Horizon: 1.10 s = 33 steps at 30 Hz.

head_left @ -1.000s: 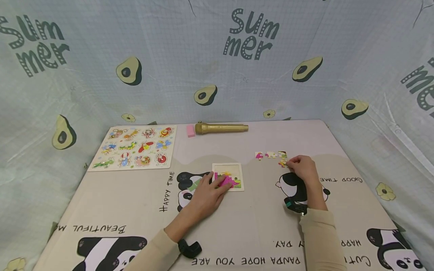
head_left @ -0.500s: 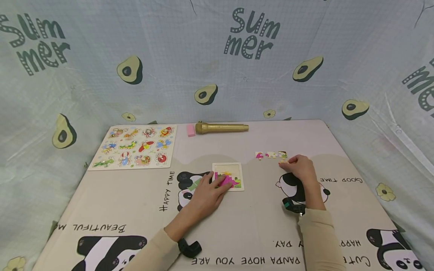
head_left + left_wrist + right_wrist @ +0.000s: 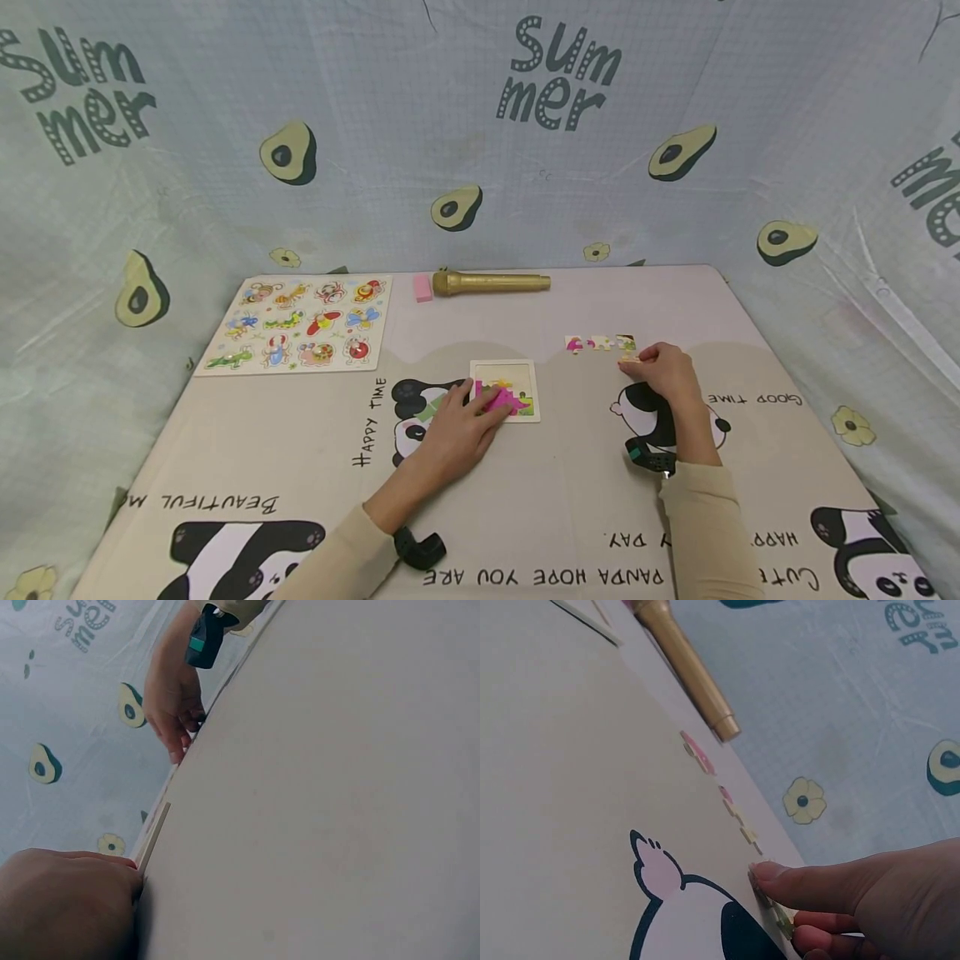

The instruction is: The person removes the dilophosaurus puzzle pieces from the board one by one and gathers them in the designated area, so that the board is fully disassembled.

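Note:
My left hand [image 3: 459, 429] lies over the left side of a small square puzzle tray [image 3: 537, 392], fingers extended onto the pink and green puzzle pieces [image 3: 517, 406] fitted in its lower part. The tray's upper part shows bare wood. To the right, my right hand [image 3: 671, 375] pinches a jigsaw piece [image 3: 775, 906] between thumb and fingers, low over the table; the fingers cover much of it. Just beyond sit a pink-patterned piece [image 3: 573, 344], a pale piece [image 3: 601, 342] and a green-brown piece [image 3: 626, 342] in a row.
A board with insect pictures [image 3: 296, 327] lies at the back left. At the table's far edge are a pink block [image 3: 422, 289] and a gold microphone [image 3: 491, 284]. The cover [image 3: 525, 500] is printed with pandas and lettering. A patterned curtain [image 3: 375, 167] surrounds the back and sides.
My right fingertips have slid slightly left over the jigsaw piece, hiding more of it, and the piece has shifted little. My left hand and the tray have kept their places.

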{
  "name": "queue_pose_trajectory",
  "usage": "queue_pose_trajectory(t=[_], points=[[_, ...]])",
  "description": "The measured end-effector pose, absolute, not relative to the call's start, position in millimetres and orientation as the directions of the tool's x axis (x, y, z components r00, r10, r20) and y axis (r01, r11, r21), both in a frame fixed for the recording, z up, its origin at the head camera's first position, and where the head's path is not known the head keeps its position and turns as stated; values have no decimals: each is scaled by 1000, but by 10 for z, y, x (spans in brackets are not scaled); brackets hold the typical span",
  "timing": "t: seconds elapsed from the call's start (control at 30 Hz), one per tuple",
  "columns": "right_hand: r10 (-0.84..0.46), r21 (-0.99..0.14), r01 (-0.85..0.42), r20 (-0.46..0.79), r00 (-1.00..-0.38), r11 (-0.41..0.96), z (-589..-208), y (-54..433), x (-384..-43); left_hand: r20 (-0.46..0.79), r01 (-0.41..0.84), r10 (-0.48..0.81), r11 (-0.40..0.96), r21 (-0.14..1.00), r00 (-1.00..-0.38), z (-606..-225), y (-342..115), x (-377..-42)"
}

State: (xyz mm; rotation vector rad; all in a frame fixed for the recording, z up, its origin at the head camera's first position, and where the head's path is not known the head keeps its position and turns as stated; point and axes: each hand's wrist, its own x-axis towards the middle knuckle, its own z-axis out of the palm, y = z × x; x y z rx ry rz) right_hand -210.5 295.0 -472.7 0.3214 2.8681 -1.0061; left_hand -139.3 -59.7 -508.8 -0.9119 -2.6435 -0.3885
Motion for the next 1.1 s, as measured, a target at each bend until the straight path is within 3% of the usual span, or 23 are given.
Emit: queue_pose_trajectory(t=[0.4, 1.1], points=[[167, -614, 184, -85, -982, 768, -4593, 2860, -2080, 305, 577, 499, 768, 277, -811, -5063, -614, -1394], [13, -665, -14, 36, -999, 747, -4581, 2211, -2120, 337, 583, 491, 762, 282, -804, -5071, -625, -1402]])
